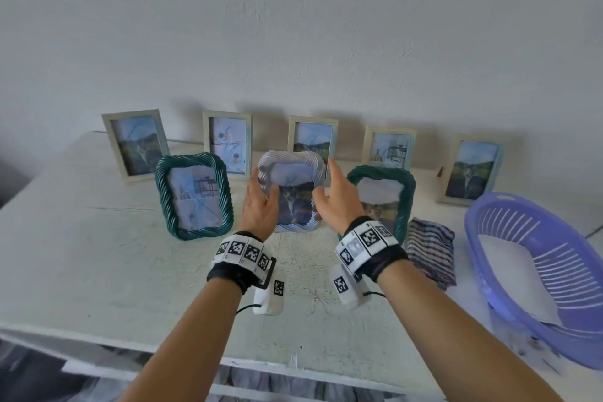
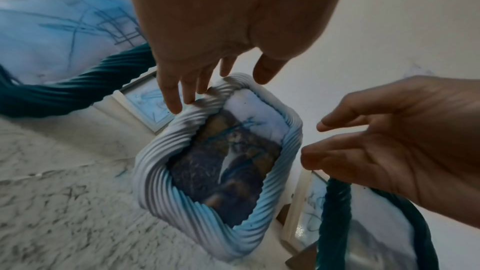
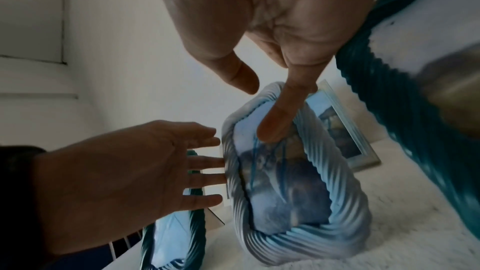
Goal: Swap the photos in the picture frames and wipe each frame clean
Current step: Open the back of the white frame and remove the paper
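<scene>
Eight frames stand unopened; scribbles show on the glass.
Both hands' fingers are spread loosely around the pale twisted frame, gripping nothing yet.

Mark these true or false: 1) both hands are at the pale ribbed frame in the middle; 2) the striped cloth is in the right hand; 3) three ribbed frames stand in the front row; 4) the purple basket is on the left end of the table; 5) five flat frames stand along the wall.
1) True. The left hand has its fingers on the edge of the pale ribbed frame; the right hand is at its other side.
2) False. The striped cloth lies folded on the table, untouched.
3) True. A green frame, the pale one, another green frame.
4) False. The purple basket sits at the right end.
5) True. The flat frames number five.
</scene>
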A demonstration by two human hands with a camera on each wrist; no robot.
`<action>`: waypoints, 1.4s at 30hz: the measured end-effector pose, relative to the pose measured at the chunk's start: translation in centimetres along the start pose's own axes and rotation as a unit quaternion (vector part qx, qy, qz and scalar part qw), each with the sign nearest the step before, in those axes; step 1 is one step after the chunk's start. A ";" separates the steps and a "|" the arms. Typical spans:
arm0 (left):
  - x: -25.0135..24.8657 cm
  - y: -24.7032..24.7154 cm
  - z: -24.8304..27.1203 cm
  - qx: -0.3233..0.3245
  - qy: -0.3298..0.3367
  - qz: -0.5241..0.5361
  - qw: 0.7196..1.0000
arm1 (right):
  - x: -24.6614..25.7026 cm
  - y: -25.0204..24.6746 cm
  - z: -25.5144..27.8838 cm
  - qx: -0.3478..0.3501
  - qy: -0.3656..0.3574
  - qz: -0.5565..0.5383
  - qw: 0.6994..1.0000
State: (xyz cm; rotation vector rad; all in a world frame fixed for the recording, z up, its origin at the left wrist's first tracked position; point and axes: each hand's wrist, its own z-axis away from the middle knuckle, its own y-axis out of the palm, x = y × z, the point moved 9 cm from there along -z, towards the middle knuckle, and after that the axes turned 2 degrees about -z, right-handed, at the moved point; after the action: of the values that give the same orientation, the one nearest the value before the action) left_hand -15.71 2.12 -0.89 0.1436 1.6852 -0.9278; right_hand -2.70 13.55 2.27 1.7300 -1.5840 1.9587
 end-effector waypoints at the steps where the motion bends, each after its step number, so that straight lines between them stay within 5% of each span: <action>1: 0.1 0.0 0.1 0.004 -0.001 -0.002 1.000 | -0.2 0.5 -0.3 0.011 0.023 0.006 1.000; 6: 0.7 -0.7 0.8 0.031 0.001 -0.017 0.999 | -1.2 1.0 -0.4 0.009 0.080 -0.037 0.996; 13: -1.0 -4.7 8.3 0.061 0.042 0.037 0.997 | -0.7 -3.7 7.9 -0.036 0.023 -0.134 0.990; 17: -0.9 -2.7 12.4 0.127 0.030 -0.001 0.991 | -3.8 -2.3 13.7 0.037 0.135 -0.393 0.909; 20: -0.9 -0.1 14.6 0.174 0.014 -0.019 0.985 | -6.8 -1.8 16.4 0.001 0.182 -0.473 0.862; 28: -0.3 4.9 16.9 0.264 -0.036 -0.070 0.961 | -8.9 -2.8 20.1 -0.052 0.228 -0.504 0.832; 36: -2.0 8.2 18.0 0.274 -0.058 0.027 0.960 | -5.8 -1.4 19.3 0.000 0.223 -0.492 0.842; 42: -1.3 8.2 17.6 0.291 -0.065 0.159 0.941 | -7.4 0.1 19.0 0.013 0.325 -0.512 0.795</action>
State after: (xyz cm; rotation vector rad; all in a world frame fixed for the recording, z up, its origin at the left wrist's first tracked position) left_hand 2.70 -3.12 -4.54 0.7147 1.1786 -1.1333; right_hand 12.80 3.89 -6.83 1.2159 -0.2393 1.6237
